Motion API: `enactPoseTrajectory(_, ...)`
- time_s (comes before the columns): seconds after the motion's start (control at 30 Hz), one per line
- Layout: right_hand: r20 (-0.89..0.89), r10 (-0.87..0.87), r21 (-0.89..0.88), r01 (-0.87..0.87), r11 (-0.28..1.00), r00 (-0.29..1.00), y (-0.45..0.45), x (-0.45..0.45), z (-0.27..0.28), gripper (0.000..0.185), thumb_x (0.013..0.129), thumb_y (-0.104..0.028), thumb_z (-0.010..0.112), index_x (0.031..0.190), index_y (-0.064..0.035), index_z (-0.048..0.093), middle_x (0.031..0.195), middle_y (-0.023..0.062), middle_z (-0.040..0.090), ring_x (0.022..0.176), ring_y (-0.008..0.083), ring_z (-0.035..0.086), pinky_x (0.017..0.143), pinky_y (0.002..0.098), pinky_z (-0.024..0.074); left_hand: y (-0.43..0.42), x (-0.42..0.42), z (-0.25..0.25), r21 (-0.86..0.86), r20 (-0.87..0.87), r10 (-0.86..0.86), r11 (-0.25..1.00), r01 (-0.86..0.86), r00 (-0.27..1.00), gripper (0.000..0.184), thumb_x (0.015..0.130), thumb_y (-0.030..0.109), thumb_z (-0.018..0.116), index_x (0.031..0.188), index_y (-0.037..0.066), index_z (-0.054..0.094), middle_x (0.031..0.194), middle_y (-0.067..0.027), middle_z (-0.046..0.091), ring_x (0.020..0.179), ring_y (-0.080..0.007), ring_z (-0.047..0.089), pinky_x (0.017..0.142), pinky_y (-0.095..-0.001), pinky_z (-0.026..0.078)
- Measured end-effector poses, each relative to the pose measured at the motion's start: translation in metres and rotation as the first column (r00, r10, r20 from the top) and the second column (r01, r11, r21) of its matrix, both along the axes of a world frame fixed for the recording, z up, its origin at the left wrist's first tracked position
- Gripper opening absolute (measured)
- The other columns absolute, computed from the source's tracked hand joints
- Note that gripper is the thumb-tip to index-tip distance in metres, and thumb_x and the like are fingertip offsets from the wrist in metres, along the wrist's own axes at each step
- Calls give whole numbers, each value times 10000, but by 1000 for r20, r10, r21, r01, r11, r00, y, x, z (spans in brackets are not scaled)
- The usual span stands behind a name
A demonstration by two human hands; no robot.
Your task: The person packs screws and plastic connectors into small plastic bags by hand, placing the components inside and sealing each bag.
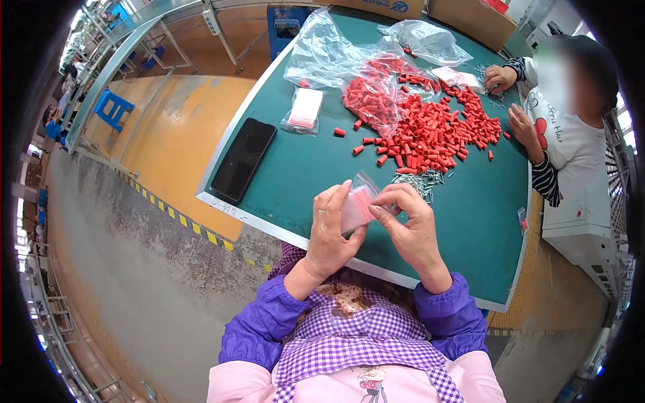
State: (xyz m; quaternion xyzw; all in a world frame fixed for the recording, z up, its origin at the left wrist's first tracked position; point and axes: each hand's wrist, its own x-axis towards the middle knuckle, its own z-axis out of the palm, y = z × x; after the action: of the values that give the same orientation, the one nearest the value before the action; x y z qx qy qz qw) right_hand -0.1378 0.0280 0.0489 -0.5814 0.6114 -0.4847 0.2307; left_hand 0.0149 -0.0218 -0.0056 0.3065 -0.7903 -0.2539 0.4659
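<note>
A small clear zip bag with a reddish-pink marking is held up near the table's front edge. My left hand grips its left side between thumb and fingers. At the bag's right edge, the thumb and fingertips of my right hand are pinched together on the plastic. What the bag contains, if anything, I cannot make out. Just beyond my hands lies a small heap of metal screws. Behind that spreads a large pile of red plastic caps, partly inside a big clear bag.
A black phone and a stack of small zip bags lie at left on the green table. Across the right side, a co-worker's hands are among screws and caps. Cardboard boxes stand at the back.
</note>
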Motion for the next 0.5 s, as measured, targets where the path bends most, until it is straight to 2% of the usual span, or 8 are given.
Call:
enactPoseTrajectory(0.07,147,55,80,-67,995,988,4,-3,-5,158,820,-33,685,966,-21,627,895,32,601,790,96,552,698,236,449,2,-2,0,-2,0,-16,1000,16,1000,825,628,-5,725,1367,14,358,1226,-181,450,1116,-352,452,960,-427,391)
enactPoseTrajectory(0.1,144,54,83,-66,994,988,6,-1,-6,158,820,-33,685,966,-21,627,895,32,601,790,96,552,698,236,449,4,-3,2,-1,16,-17,1000,17,1000,828,619,-11,721,1363,14,359,1222,-181,448,1114,-354,452,959,-427,393)
enactPoseTrajectory(0.17,224,-14,20,9,1000,974,9,2,-6,156,840,-26,670,988,-18,621,882,13,590,759,82,541,696,228,447,5,-5,3,1,26,-17,1000,17,1000,831,610,-17,717,1359,15,361,1218,-181,447,1111,-355,452,958,-428,395)
enactPoseTrajectory(0.27,256,-56,16,54,998,965,9,-1,-11,185,812,-43,687,986,-14,634,883,52,611,757,118,565,675,252,462,5,-6,2,-16,21,-15,1000,15,1000,794,629,-18,732,1340,19,381,1211,-182,455,1085,-349,480,935,-413,419)
enactPoseTrajectory(0.4,188,-35,8,34,999,981,10,-4,-3,186,805,-41,691,983,-22,641,888,55,612,745,129,560,675,260,462,6,-5,1,-56,-1,-46,997,46,999,790,631,-27,727,1337,19,377,1209,-189,457,1085,-356,490,929,-417,425)
enactPoseTrajectory(0.5,120,8,17,-10,1000,993,10,-7,3,149,808,-31,696,949,-22,647,914,25,595,778,100,537,707,225,436,6,-6,1,-71,22,-52,996,54,998,796,632,-33,728,1342,16,370,1207,-189,463,1089,-357,492,930,-417,427)
